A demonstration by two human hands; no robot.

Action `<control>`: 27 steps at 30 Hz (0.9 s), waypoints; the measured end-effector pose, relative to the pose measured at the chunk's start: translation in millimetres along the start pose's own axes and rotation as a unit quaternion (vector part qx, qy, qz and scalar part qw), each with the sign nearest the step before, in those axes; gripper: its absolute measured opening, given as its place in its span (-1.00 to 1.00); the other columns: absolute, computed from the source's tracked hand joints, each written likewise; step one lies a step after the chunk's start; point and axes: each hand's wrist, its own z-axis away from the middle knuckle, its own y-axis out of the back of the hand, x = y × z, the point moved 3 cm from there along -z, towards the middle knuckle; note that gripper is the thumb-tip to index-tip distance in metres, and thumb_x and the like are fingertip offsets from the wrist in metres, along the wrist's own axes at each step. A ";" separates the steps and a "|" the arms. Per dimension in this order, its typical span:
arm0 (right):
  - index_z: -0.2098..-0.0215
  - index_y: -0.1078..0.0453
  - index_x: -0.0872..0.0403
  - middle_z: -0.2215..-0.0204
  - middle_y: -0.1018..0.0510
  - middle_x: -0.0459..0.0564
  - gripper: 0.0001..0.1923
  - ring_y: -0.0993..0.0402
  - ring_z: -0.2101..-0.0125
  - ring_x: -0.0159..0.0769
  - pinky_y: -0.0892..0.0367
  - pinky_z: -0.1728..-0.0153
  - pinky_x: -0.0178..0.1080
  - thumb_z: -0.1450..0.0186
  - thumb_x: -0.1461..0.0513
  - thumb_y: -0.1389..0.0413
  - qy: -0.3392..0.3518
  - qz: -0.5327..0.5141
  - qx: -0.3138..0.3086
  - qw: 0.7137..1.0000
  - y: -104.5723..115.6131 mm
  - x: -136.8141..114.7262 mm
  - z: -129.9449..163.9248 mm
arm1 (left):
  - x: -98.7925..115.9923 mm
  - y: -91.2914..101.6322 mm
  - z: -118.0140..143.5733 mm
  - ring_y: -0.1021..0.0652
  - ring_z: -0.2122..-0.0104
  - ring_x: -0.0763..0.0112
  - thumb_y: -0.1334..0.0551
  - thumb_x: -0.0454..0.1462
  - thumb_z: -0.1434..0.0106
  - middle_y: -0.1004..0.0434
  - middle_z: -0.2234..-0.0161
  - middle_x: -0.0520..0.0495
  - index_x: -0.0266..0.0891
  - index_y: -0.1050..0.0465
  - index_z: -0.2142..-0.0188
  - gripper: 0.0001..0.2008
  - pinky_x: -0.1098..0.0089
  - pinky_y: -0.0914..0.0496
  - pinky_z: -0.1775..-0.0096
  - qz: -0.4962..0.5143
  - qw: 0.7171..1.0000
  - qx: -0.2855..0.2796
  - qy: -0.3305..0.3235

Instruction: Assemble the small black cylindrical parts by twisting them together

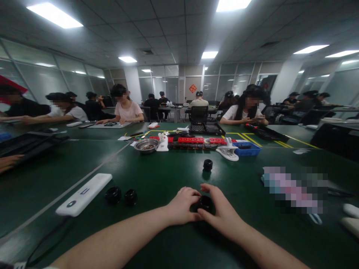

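Observation:
A black, round, hollow part [206, 202] rests low between my two hands at the near middle of the green table. My left hand [183, 206] closes on it from the left, its fingers curled at the rim. From the other side my right hand [221, 209] grips it between thumb and fingers. Both hands partly hide the part. A similar black part [208, 165] stands farther out, beyond my hands. Two more, a larger black part [113, 195] and a smaller black part [130, 197], sit to the left of my left forearm.
A long white device [84, 194] with a cable lies at left. Across the middle are a metal bowl [146, 146], a red strip [191, 140], a white clamp [228, 150] and a blue bin [248, 149]. A blurred-out item [293, 190] lies right. Several people sit around.

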 end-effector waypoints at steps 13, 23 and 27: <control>-0.04 -0.10 0.08 0.04 -0.31 0.11 -0.37 -0.24 0.03 -0.10 -0.17 0.01 -0.03 0.01 0.36 -0.11 -0.004 -0.004 -0.003 1.000 -2.6 -1.9 2.9 | -2.5 -2.6 -0.7 -0.29 0.06 0.19 -0.28 -0.10 -0.05 -0.32 0.07 -0.05 -0.17 -0.39 0.16 -0.64 0.22 -0.14 -0.01 -0.001 1.000 0.002 -0.007; -0.04 -0.09 0.06 0.04 -0.32 0.07 -0.37 -0.27 0.04 -0.16 -0.18 0.00 -0.07 0.02 0.45 0.02 0.031 -0.024 -0.027 0.999 -4.1 -4.0 3.3 | -0.6 -0.6 -2.2 -0.30 0.07 0.17 -0.28 -0.14 -0.04 -0.33 0.09 -0.06 -0.17 -0.39 0.17 -0.66 0.21 -0.16 0.01 0.000 1.000 -0.008 0.010; -0.03 -0.11 0.08 0.04 -0.31 0.12 -0.39 -0.24 0.03 -0.07 -0.17 0.01 0.01 -0.01 0.32 -0.12 -0.019 0.026 0.011 0.999 -0.4 -2.5 1.6 | -1.2 -0.4 -2.1 -0.29 0.06 0.18 -0.27 -0.14 -0.05 -0.32 0.07 -0.05 -0.16 -0.38 0.16 -0.65 0.20 -0.14 -0.01 0.005 1.000 -0.007 0.006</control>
